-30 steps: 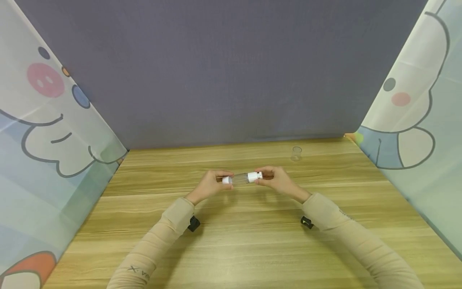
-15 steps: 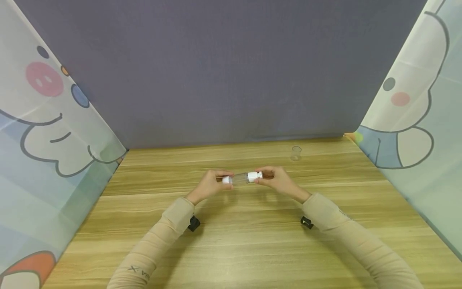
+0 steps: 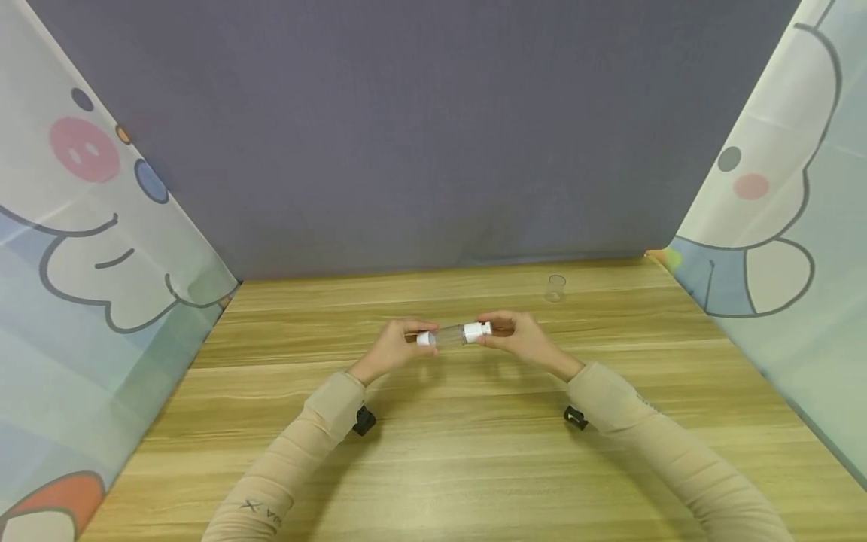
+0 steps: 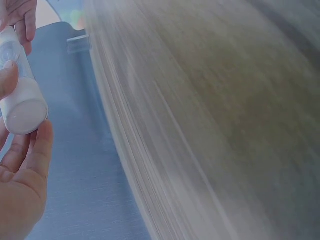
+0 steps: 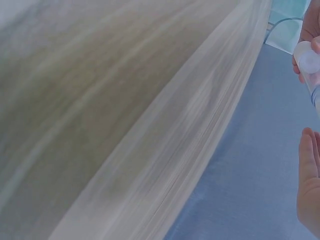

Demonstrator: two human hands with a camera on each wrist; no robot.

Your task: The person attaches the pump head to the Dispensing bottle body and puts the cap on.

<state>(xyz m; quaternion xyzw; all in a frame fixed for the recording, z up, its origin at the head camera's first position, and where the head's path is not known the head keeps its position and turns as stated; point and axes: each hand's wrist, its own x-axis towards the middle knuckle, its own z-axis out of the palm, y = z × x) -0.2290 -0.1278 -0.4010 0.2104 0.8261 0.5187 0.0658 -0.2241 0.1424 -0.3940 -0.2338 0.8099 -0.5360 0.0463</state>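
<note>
A slim bottle (image 3: 450,335) with a see-through middle is held lengthwise, slightly tilted, above the table. My left hand (image 3: 393,348) pinches its white base (image 3: 425,339) between thumb and fingers. At the other end my right hand (image 3: 524,345) grips around the white top (image 3: 477,331), which has a narrower tip partly hidden by the fingers. The left wrist view shows the round underside of the white base (image 4: 27,117) close up, with the left thumb on the bottle's side. Only part of the bottle (image 5: 308,62) enters the right wrist view.
A small clear cap (image 3: 555,288) stands toward the back right of the wooden table (image 3: 474,467). Behind the table rises a dark grey panel (image 3: 433,135). Cartoon-printed curtains (image 3: 772,196) line both sides. Black wrist cameras (image 3: 363,420) hang under the sleeves.
</note>
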